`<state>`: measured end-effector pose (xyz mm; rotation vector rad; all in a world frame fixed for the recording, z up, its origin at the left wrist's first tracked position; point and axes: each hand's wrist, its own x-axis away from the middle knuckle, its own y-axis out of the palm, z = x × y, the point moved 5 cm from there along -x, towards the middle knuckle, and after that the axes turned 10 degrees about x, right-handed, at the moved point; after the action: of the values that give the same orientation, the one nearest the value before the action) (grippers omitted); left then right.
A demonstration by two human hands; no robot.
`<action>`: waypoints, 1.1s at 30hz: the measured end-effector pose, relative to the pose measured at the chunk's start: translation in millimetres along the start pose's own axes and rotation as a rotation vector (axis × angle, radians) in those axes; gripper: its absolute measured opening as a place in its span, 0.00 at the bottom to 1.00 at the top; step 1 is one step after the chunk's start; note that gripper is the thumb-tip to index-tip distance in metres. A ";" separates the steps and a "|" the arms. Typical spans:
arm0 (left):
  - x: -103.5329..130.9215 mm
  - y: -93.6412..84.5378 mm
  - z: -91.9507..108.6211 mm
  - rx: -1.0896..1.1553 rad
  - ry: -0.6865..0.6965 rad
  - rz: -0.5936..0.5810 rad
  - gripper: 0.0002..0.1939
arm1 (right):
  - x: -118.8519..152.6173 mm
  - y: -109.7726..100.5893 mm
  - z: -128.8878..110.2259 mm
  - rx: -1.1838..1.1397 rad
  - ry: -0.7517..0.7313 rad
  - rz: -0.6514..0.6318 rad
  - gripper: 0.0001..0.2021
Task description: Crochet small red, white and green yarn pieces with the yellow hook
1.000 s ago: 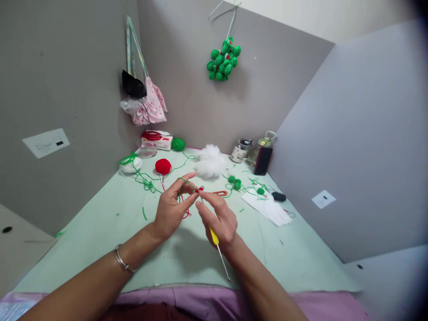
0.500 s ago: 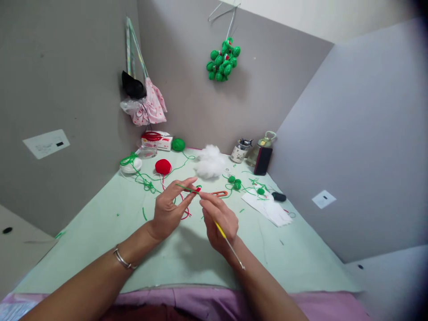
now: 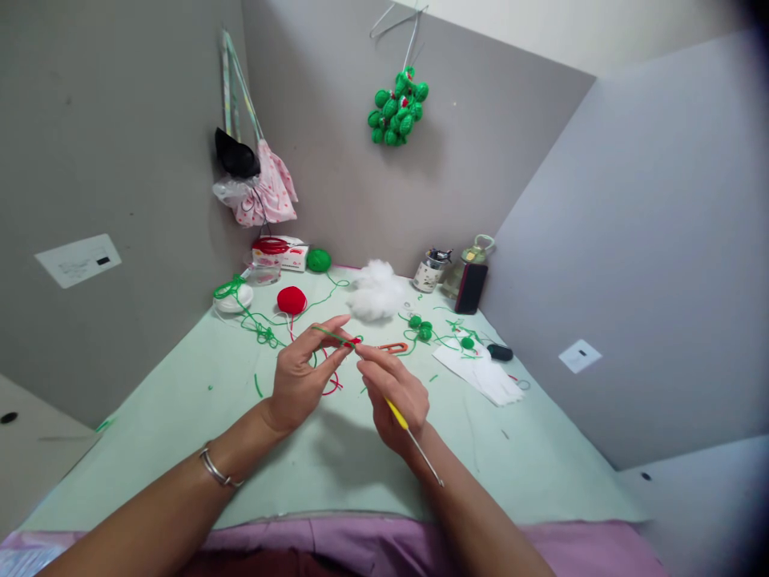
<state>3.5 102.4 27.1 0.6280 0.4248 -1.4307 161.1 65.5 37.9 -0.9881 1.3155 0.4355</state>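
A small red and green crocheted piece (image 3: 352, 342) is pinched between the fingertips of my left hand (image 3: 302, 377), with a green strand crossing over them. My right hand (image 3: 396, 401) is closed around a crochet hook with a yellow grip (image 3: 396, 414); one metal end points down towards the wrist, and the other end meets the small piece. The fingertips of both hands nearly touch. Below and behind the left fingers, loose red yarn (image 3: 332, 389) lies on the table. An orange stitch holder or pin (image 3: 395, 348) lies just beyond my right hand.
On the pale green table (image 3: 240, 457) are a red yarn ball (image 3: 291, 300), a green ball (image 3: 318, 260), white stuffing (image 3: 377, 292), small green balls (image 3: 424, 331), white cloth (image 3: 481, 373) and a phone (image 3: 472, 288). Green crocheted pieces (image 3: 396, 112) hang on the wall.
The view has shifted slightly. Both hands keep their hold, with only small movements of the fingers and the red piece.
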 end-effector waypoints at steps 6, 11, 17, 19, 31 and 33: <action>-1.5 -2.9 0.4 0.008 0.059 0.009 0.18 | -5.8 -1.6 -1.6 -0.013 0.031 -0.015 0.16; -2.2 -5.1 -6.5 0.056 0.028 0.006 0.16 | -5.0 -0.1 2.3 -0.038 0.067 -0.015 0.14; -2.2 1.0 -11.9 0.159 -0.209 0.006 0.13 | 0.9 4.2 -0.3 0.106 -0.134 -0.009 0.17; -2.7 2.2 -11.9 0.189 -0.279 -0.003 0.13 | 0.7 4.5 -1.4 0.131 -0.171 -0.004 0.17; -5.0 4.3 -13.4 0.303 -0.486 0.013 0.19 | -4.0 5.7 1.4 0.139 -0.152 -0.001 0.15; -5.5 5.2 -12.5 0.338 -0.516 -0.001 0.21 | -2.4 4.9 -1.2 0.141 -0.194 0.005 0.16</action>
<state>9.3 114.6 21.6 0.4977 -0.2272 -1.6140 156.1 67.8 38.5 -0.8049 1.1570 0.4255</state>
